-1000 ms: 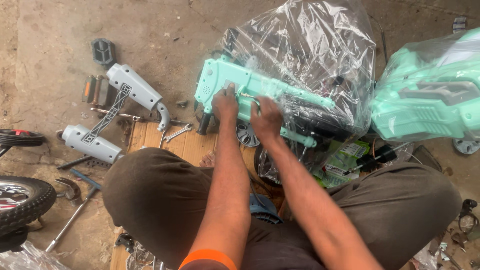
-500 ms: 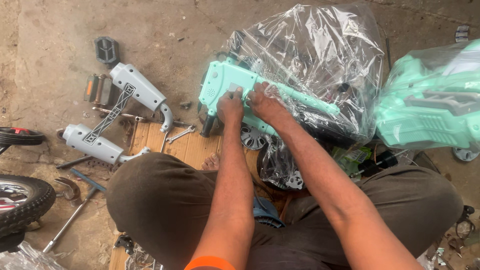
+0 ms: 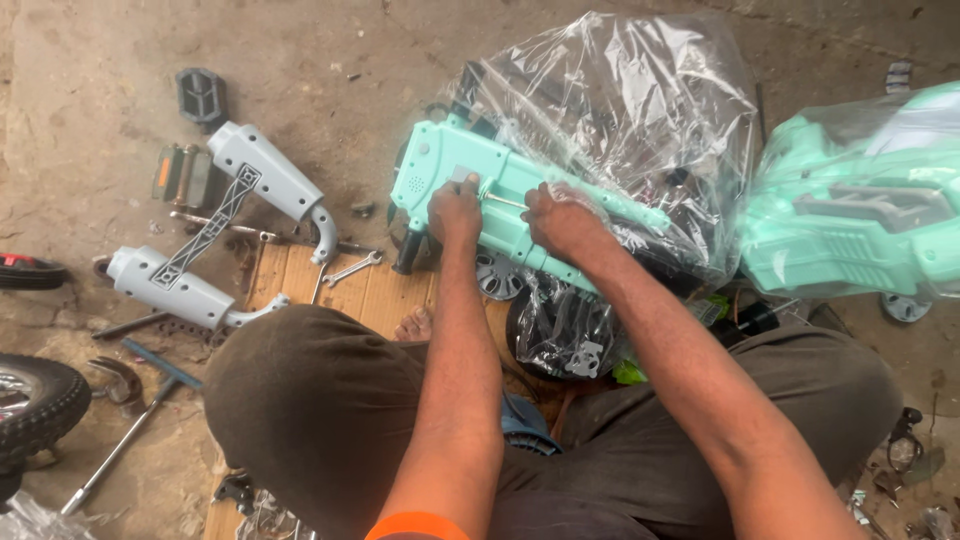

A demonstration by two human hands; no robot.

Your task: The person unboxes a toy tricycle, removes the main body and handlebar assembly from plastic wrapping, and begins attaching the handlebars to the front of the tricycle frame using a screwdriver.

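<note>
Frame mint, long axis upper-left to lower-right; both hands on it.

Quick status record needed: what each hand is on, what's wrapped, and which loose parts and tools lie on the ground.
left hand: resting on the mint green plastic part
right hand: on the same part, beside a thin metal rod
wrapping: clear plastic bag partly over the part
to the right: second mint green body, also bagged
ground, left: two grey guard pieces, a spanner, a black pedal, a tyre
under parts: cardboard
</note>
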